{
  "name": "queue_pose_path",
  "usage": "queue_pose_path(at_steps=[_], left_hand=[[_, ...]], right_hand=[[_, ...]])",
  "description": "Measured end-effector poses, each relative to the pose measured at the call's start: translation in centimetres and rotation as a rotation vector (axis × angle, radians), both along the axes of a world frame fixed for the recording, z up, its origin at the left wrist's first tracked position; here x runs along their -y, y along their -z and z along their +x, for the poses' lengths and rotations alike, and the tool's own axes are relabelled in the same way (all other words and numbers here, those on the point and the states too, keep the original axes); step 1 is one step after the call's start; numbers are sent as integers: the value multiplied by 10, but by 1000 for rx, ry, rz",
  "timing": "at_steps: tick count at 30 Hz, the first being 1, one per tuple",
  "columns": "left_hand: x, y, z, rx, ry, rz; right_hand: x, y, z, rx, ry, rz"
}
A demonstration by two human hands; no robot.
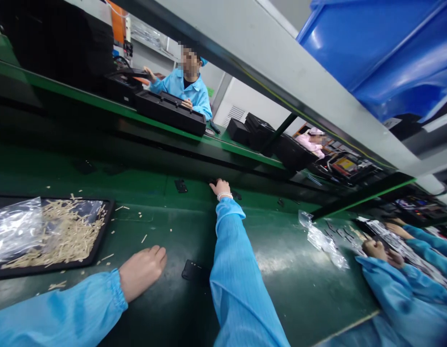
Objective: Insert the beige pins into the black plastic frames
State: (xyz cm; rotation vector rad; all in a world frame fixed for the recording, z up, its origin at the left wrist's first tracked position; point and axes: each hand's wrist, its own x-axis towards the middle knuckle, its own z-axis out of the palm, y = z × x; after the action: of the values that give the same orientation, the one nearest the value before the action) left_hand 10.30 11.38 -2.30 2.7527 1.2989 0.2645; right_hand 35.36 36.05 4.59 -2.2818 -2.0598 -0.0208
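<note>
My left hand (146, 269) rests palm down on the green work surface (144, 308), fingers lying flat with nothing seen in them. To its right lies a flat black plastic piece (195, 273), partly covered by my right sleeve. With the arm stretched far forward, my right hand (221, 187) has its fingers closed at a small black part (212, 182) near the back of the surface; its shape is mostly hidden. A beaded bracelet circles that wrist. Another flat black piece (180, 186) lies to the left of this hand, and a small dark piece (237, 195) lies just right of the wrist.
On the left, a black tray (108, 217) holds thin beige strips and clear plastic bags. Loose strips are scattered beside it. A plastic bag (326, 246) lies at right, near a co-worker's hands (377, 250). Beyond a raised shelf edge, another person handles a black case (169, 111).
</note>
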Motion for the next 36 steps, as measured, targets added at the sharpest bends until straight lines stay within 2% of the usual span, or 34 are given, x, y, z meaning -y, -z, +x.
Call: queue_pose_path(at_steps=[4, 6, 8, 11, 13, 16, 18, 20, 23, 25, 28, 31, 33, 36], left_hand=[[-4, -2, -9, 98, -10, 17], [-6, -8, -21, 175, -46, 26], [-5, -18, -38, 263, -106, 34], [6, -34, -62, 391, -241, 5], [18, -43, -72, 553, -323, -142], [40, -53, -75, 749, -383, -402], [53, -60, -73, 764, -374, -474], [65, -65, -70, 753, -339, -481], [80, -69, -68, 741, -297, -374], [89, -70, -68, 744, -286, -273], [97, -71, -70, 734, -256, -171], [100, -71, -75, 755, -233, -154], [100, -71, -78, 815, -297, -192], [103, -69, -78, 935, -469, -330]], right_hand=[[25, -22, 0, -73, -69, 27], [57, -33, -2, -118, -137, 61], [105, -37, -8, -162, -238, 85], [194, -24, -24, -229, -432, 38], [247, -6, -37, -264, -625, -4], [298, 17, -54, -273, -686, -80], [313, 21, -65, -359, -668, -76], [320, 16, -77, -545, -638, -22], [325, 1, -99, -831, -608, 53], [327, -5, -114, -927, -610, 84], [330, -6, -131, -1012, -622, 103], [332, -3, -142, -1120, -600, 112], [334, -2, -148, -1187, -538, 180], [341, -2, -157, -1213, -426, 350]])
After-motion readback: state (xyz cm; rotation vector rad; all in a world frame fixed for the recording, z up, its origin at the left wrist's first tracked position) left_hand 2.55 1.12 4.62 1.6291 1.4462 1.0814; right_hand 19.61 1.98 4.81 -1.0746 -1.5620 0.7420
